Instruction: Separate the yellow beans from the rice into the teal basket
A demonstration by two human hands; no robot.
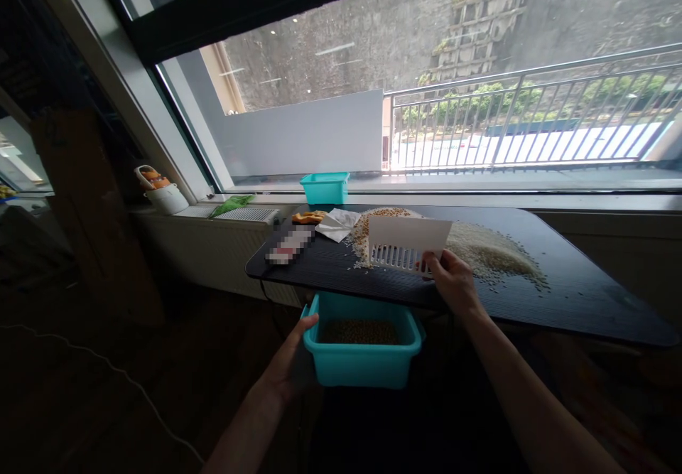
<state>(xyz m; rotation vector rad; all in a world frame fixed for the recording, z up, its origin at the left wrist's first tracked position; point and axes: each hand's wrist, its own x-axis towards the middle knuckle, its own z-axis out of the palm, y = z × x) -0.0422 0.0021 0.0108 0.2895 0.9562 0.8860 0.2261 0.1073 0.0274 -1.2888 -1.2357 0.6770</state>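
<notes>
My left hand (pixel 290 357) grips the left side of a teal plastic bin (pixel 362 369), thumb over its rim, just below the table's front edge. Small tan beans (pixel 359 332) cover the bin's floor. Over the tabletop, my right hand (pixel 452 282) pinches the lower right corner of a white sheet (pixel 408 232) with a row of slots along its lower part. Behind and left of the sheet lie more tan beans (pixel 391 212) mixed with pale grains. A wide heap of rice-like pale grains (pixel 490 250) spreads to its right.
The black table (pixel 575 289) stands against the window sill. Toward its left end are a crumpled white tissue (pixel 338 224), an orange-yellow item (pixel 309 217) and a blurred-out flat object (pixel 290 244). A second teal bin (pixel 325 188) sits behind, near a radiator (pixel 213 246).
</notes>
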